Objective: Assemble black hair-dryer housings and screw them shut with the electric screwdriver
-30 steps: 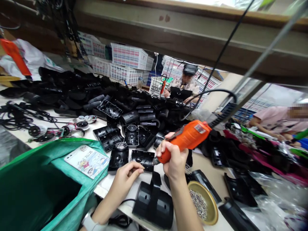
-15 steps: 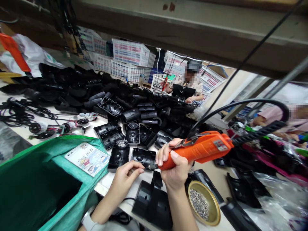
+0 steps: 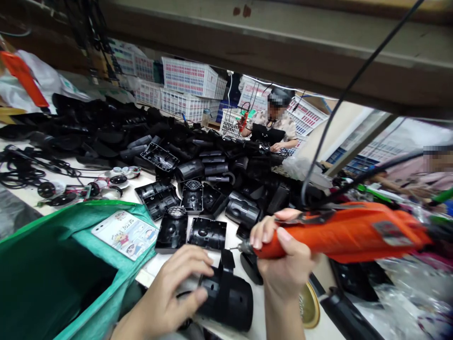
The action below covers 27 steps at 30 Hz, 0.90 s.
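Note:
My right hand is wrapped around an orange electric screwdriver, which lies nearly level with its bit pointing left. Below the bit, a black cylindrical plastic housing with an upright tab rests at the table's front edge. At this housing's left side is my left hand, fingers apart and curved, thumb and fingertips by its surface. I cannot tell whether they touch it. Partly hidden behind my right forearm is a yellowish bowl; only a sliver of its contents shows.
Open black half-shells lie just beyond the housing, before a large pile of black parts. A green bag with a printed card is at left. Wired round components sit behind it. A co-worker sits across the table.
My left hand has left the screwdriver tip, opened its fingers and come down beside the black housing. My right hand has carried the screwdriver to the right and turned it more level.

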### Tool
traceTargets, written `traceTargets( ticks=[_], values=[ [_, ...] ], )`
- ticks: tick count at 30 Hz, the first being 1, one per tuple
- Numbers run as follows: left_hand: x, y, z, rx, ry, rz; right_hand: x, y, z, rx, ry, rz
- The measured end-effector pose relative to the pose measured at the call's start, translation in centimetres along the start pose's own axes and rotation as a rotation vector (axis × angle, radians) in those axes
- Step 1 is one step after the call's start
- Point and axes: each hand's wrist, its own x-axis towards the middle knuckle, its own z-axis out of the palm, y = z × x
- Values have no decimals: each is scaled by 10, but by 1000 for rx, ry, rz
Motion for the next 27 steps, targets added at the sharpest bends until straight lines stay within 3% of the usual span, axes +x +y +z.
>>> traceTargets(
  ticks=[3,5,8,12,19,27],
  values=[
    [-14,9,-7,209,-290,54,-3,-23,-11,-83,99,-56],
    [-19,8,-3,315,-372,78,-6,-33,-18,-104,138,-68],
    [-18,-3,12,335,-285,143,-13,-42,-25,-102,141,-48],
    [-11,-12,29,320,-153,211,-23,-50,-28,-89,32,0],
    [-3,0,33,338,-164,154,-32,-52,-23,-31,-66,63],
    [-1,-1,33,321,-154,140,-31,-30,-10,-19,-2,50]
  ],
)
